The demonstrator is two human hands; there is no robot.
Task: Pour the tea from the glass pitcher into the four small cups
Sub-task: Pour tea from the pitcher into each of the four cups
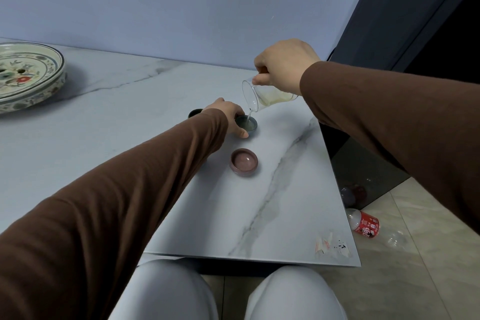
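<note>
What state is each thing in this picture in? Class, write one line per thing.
Glass pitcher: tilted, pouring tea.
Blue-grey cup: upright, filling.
Pink cup: upright, holds liquid.
Dark cup: mostly hidden.
Right hand: gripping the pitcher.
Left hand: steadying the blue-grey cup.
Red-labelled bottle: lying on the floor.

Three small cups in sight: one blue-grey glazed ceramic cup [247,124], one pinkish-brown glazed ceramic cup [244,161], one dark cup [195,113] mostly hidden behind a hand. One clear glass pitcher [265,93] with pale tea. One large round painted ceramic tray [28,75]. One white marble-look table [130,101]. Two bare hands, left [228,117] and right [284,65]. One red-labelled plastic bottle [363,225] on the floor.
</note>
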